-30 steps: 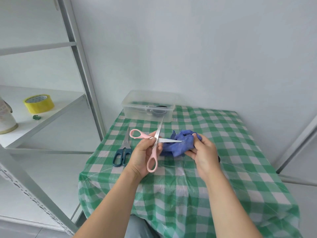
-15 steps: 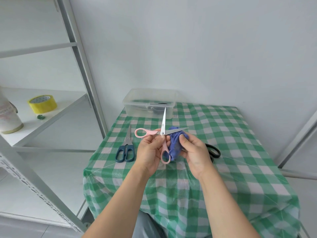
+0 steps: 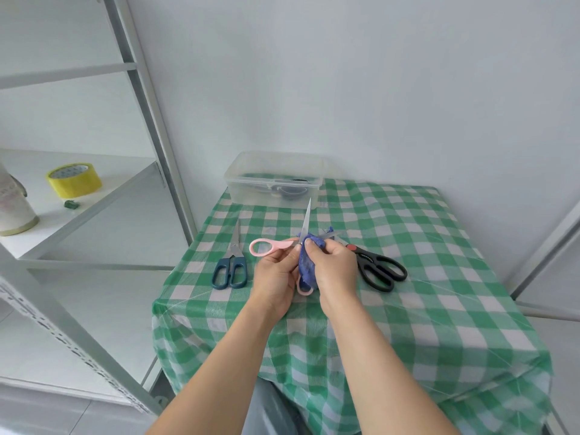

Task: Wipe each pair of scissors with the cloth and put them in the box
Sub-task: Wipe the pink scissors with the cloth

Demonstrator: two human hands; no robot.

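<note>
Over a green-checked desk against a white wall, the left grip pinches pink scissors; the right grip bunches blue cloth round them. The box stands at 12 o'clock, a shelf at 9.

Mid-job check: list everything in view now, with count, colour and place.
pink scissors: 1, pink handles, held open above table
cloth: 1, blue, bunched over pink scissors
blue scissors: 1, dark blue handles, table left
black scissors: 1, black handles, table right
box: 1, clear, far table edge
table: 1, green-white check cover
tape roll: 1, yellow, left shelf
shelf rack: 1, white, left of table
left hand: 1, holds pink scissors
right hand: 1, grips cloth
</note>
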